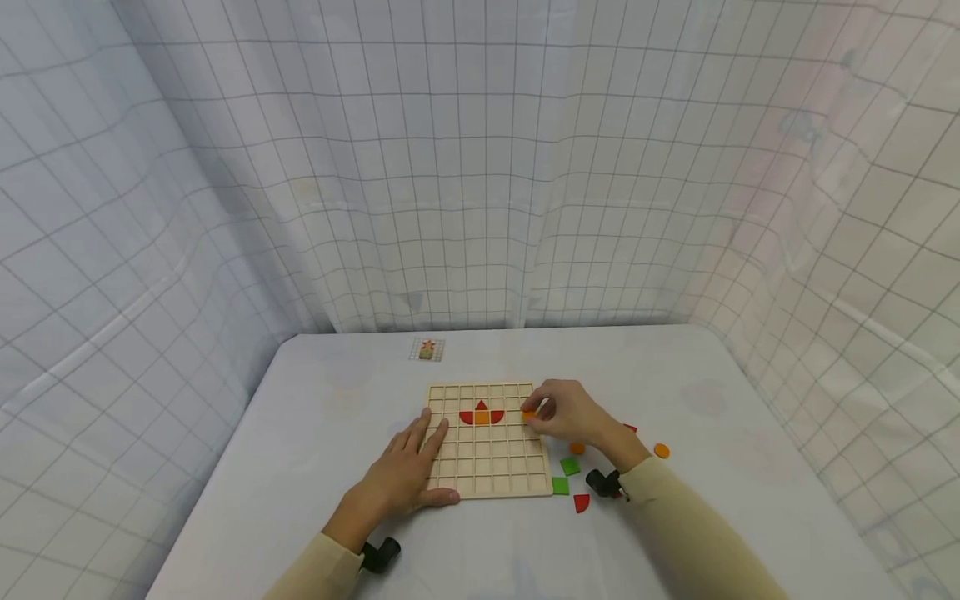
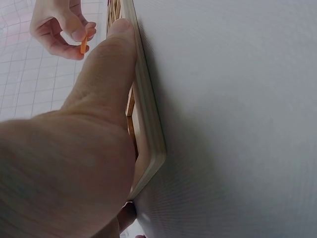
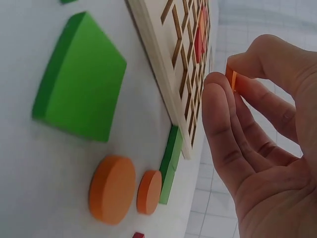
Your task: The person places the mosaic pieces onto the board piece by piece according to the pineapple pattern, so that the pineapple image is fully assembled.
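A pale wooden grid board (image 1: pixel 492 460) lies on the white table. My left hand (image 1: pixel 401 469) rests on its left side, fingers spread over the edge and thumb along the near edge. In the left wrist view that thumb (image 2: pixel 106 69) lies on the board's rim (image 2: pixel 148 124). Over the board's right side, my right hand (image 1: pixel 567 410) pinches a small orange piece (image 3: pixel 231 78) between thumb and fingertips, just above the grid; its outline is mostly hidden. On the board sit an orange square (image 1: pixel 482 417), a red triangle (image 1: pixel 482 405) above it and red quarter-round pieces (image 1: pixel 467 417) either side.
Right of the board lie green pieces (image 1: pixel 570 466), orange discs (image 1: pixel 662 451) and red pieces (image 1: pixel 581 502), some partly under my right wrist. A small picture card (image 1: pixel 427 349) lies behind the board. White grid-patterned curtains (image 1: pixel 465 208) surround the table.
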The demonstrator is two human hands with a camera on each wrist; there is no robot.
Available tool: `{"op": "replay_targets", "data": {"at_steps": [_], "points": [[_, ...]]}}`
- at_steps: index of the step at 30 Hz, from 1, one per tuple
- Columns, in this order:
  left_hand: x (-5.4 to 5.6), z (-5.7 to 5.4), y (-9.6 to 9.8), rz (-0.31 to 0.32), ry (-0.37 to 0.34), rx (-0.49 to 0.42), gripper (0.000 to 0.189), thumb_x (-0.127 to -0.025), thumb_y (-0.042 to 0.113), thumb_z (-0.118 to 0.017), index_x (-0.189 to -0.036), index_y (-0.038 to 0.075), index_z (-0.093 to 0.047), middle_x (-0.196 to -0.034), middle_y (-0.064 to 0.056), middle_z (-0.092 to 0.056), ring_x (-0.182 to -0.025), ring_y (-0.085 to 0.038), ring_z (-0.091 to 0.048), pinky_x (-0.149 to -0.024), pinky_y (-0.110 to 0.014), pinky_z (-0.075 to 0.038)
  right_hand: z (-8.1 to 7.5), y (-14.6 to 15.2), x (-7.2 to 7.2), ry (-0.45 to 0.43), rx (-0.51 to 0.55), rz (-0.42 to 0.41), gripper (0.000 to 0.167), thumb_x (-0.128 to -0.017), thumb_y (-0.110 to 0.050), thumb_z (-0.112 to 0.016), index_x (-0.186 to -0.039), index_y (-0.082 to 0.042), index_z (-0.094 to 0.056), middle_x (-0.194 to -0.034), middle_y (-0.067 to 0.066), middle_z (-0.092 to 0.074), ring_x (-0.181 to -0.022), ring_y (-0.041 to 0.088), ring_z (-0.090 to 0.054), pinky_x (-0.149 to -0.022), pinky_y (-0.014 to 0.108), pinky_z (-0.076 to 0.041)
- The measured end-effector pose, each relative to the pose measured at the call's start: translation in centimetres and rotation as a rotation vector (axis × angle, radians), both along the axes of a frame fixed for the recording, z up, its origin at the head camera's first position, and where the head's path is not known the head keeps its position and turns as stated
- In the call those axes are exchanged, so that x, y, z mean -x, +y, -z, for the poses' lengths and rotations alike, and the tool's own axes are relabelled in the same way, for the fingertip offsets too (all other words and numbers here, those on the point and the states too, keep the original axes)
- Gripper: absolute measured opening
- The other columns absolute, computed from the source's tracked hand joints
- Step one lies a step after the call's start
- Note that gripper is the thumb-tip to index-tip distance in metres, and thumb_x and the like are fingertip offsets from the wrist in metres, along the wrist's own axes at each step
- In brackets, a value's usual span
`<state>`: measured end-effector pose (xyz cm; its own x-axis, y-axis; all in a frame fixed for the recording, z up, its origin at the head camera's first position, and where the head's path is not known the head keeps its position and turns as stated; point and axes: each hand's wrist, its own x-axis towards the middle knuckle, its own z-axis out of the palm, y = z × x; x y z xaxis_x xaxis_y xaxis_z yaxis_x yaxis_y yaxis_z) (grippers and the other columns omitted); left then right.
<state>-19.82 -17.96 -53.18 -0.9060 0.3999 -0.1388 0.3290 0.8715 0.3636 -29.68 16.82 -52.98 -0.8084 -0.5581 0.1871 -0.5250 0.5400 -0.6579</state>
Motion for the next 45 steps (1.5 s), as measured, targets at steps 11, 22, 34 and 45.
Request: {"op": "replay_targets", "data": {"at_steps": [11,22,34,45], "points": [[0.1,0.0,0.0,0.0,0.002,0.003,0.126,-0.095,0.065,-0.092,-0.185,0.004,-0.028,-0.193,-0.031,-0.015,-0.176,-0.056,-0.03,-0.142,-0.07,-0.031,0.2,-2.6,-0.2,-0.057,-0.01,-0.032,0.018,-0.099,-0.013,-0.093,-0.116,-0.01,-0.088,-0.112,0.001,-0.086,-0.088,0.0,-0.076,-0.084,0.021,-0.066],[0.2,0.2,0.1,0.005,0.01,0.01,0.126,-0.095,0.069,-0.09,-0.185,0.006,-0.027,-0.194,-0.031,-0.015,-0.176,-0.055,-0.03,-0.142,-0.069,-0.032,0.6,-5.2,-0.9,-0.01,-0.02,-0.076,0.009,-0.101,-0.014,-0.094,-0.108,-0.009,-0.09,-0.104,0.002,-0.088,-0.083,-0.004,-0.073,-0.079,0.018,-0.064],[0.1,0.2,-0.1,-0.001,-0.012,0.014,0.126,-0.096,0.068,-0.09,-0.185,0.005,-0.027,-0.194,-0.031,-0.015,-0.177,-0.055,-0.03,-0.142,-0.069,-0.031,0.9,-6.9,-1.0,0.061,-0.106,-0.094,0.005,-0.102,-0.013,-0.092,-0.099,-0.01,-0.094,-0.095,0.0,-0.085,-0.086,0.0,-0.069,-0.078,0.018,-0.061],[0.3,0.6,-0.4,0.03,0.02,-0.005,0.123,-0.1,0.069,-0.085,-0.185,0.003,-0.025,-0.192,-0.034,-0.016,-0.174,-0.059,-0.031,-0.141,-0.071,-0.033,0.5,-7.8,-1.2,0.059,-0.118,-0.064,0.007,-0.104,-0.013,-0.091,-0.098,-0.013,-0.094,-0.096,-0.002,-0.081,-0.088,0.003,-0.065,-0.078,0.02,-0.058]]}}
